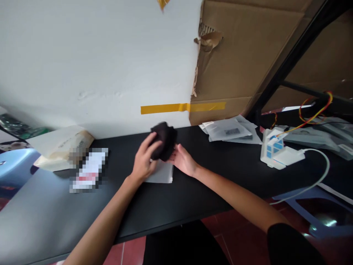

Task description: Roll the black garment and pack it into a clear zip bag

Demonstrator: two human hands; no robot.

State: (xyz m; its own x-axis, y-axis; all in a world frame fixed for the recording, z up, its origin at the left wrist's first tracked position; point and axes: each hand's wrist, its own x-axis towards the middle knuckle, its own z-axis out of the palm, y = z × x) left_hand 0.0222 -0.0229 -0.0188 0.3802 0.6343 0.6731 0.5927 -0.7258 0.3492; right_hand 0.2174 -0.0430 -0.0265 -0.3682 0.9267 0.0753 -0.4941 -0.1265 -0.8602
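A dark, bunched bundle (165, 140), apparently folded black cloth, is held just above the desk near the wall. Motion blurs it, so its exact kind is unclear. My left hand (143, 157) grips it from the left, fingers bent over its top and the thumb low in front. At its lower right edge, my right hand (185, 161) has its palm turned up, with the fingertips partly hidden at the bundle and the thumb beside it. Under both hands a translucent zip bag (161, 176) lies flat, its upper part covered by the bundle and my left hand.
On the black desk (204, 195), more translucent bags (228, 129) are stacked at the back right, by a white power strip (286, 156) with a cable. A paper package (66, 147) and a blurred-out white packet (91, 169) lie left. Wall and cardboard (237, 62) stand behind.
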